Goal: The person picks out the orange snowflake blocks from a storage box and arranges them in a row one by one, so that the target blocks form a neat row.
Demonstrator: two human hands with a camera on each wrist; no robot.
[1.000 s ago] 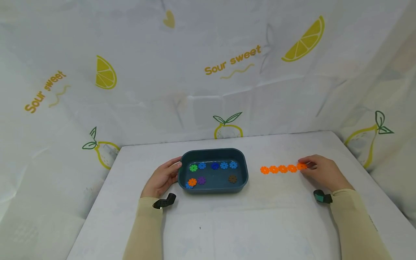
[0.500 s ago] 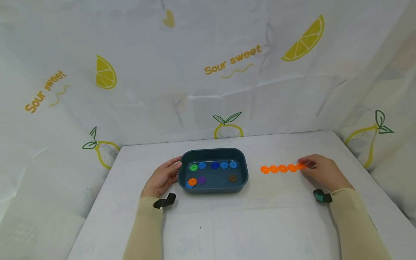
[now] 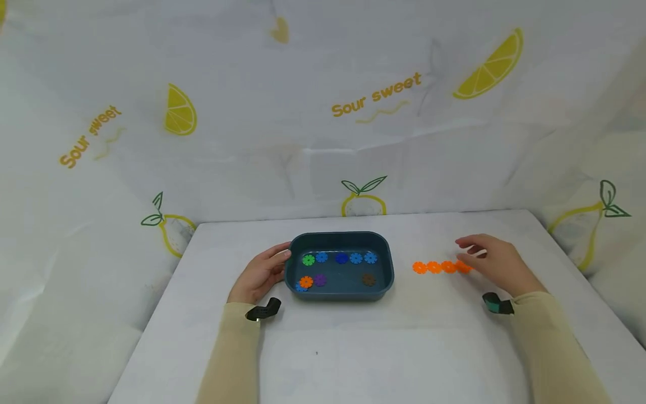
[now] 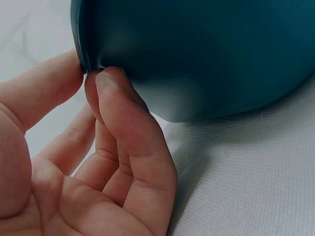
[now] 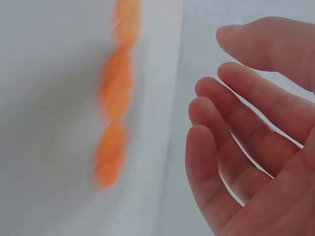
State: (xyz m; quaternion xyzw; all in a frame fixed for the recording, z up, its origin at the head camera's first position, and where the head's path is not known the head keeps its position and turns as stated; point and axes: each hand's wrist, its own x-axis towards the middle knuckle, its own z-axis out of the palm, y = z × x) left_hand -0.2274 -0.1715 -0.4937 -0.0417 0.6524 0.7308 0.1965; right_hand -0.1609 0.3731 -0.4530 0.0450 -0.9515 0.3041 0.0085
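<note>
My left hand [image 3: 259,274] holds the left end of a dark teal plastic tub [image 3: 338,295]; in the left wrist view its fingertips [image 4: 110,81] meet at the rim. A row of several orange interlocking snowflake discs [image 3: 434,267] lies on the table right of the tub. Just beyond the row's right end hovers my right hand [image 3: 490,262], its fingers loosely bent and holding nothing. The right wrist view shows that hand apart from the blurred orange discs [image 5: 115,88]. The hand may cover part of the row's right end in the head view.
Inside the tub are green [image 3: 308,260], blue [image 3: 355,258], purple [image 3: 320,280], brown [image 3: 368,279] and orange discs [image 3: 305,281]. A white cloth covers the table [image 3: 373,353]. Behind it hangs a lemon-print curtain [image 3: 282,112].
My right hand has let go of the rightmost orange disc and lifted slightly from the row. The left hand keeps its hold on the tub. The head view has shifted a little.
</note>
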